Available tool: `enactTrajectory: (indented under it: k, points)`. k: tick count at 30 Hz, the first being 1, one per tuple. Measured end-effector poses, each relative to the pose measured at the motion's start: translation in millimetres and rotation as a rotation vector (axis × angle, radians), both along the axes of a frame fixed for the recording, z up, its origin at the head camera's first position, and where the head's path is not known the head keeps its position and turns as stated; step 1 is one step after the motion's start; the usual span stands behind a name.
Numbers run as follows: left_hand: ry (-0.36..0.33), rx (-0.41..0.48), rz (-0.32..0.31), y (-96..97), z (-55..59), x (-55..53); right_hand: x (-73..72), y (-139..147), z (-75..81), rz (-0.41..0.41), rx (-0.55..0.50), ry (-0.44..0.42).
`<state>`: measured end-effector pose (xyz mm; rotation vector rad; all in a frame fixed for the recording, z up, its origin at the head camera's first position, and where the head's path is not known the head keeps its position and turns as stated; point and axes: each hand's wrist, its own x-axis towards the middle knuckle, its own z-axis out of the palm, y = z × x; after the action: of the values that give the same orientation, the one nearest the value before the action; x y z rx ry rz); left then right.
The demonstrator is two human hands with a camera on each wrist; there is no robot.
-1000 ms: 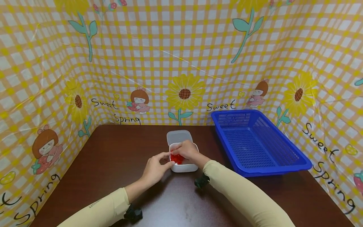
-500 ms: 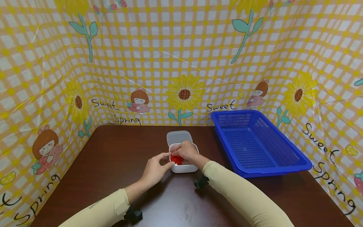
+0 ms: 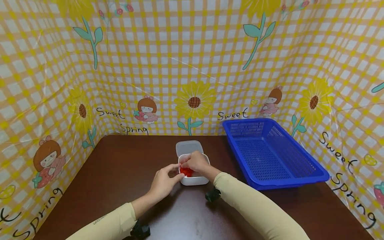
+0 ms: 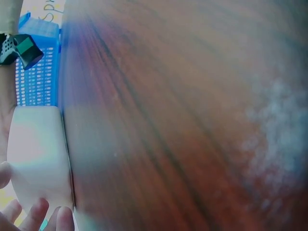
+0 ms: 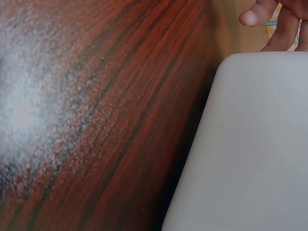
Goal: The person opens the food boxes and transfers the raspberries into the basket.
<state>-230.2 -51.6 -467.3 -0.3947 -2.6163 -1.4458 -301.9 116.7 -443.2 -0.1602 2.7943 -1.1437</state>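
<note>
A small white plastic container stands in the middle of the table, its side wall also large in the left wrist view. Glossy red pieces lie inside, toward the left end. My left hand holds the container's left end, thumb near the front corner and fingers against the outer wall. My right hand reaches into the container from the right. Its fingers are bent and pinch at the red pieces by the left wall; the fingertips are partly hidden. The right wrist view shows only the container's outside and left-hand fingers.
Behind the container lies a translucent lid. A blue plastic basket stands at the right. The dark brown table ends at a checked, flower-printed cloth on three sides. Black cameras sit at both wrists.
The head view has tilted up slightly, so everything sits a little lower. My right fingers have shifted slightly over the red pieces; the left hand keeps its hold on the container.
</note>
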Motion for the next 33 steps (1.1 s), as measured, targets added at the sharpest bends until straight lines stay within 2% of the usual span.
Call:
enactTrajectory:
  k: [11, 18, 27, 33]
  points:
    - [-0.005, 0.001, 0.001, 0.4, 2.3, 0.2, 0.1, 0.8, -1.3, -0.007, -0.061, -0.023]
    - [-0.011, -0.001, -0.003, 0.6, 2.8, 1.0, 0.4, 1.5, -1.1, -0.007, -0.120, -0.074]
    - [-0.008, -0.016, 0.009, 0.8, 2.2, 0.2, -1.7, 2.4, -1.9, 0.009, -0.159, -0.101]
    - [-0.001, -0.024, 0.014, 0.0, 2.4, 0.6, -0.2, 1.8, 3.1, 0.008, -0.192, -0.120]
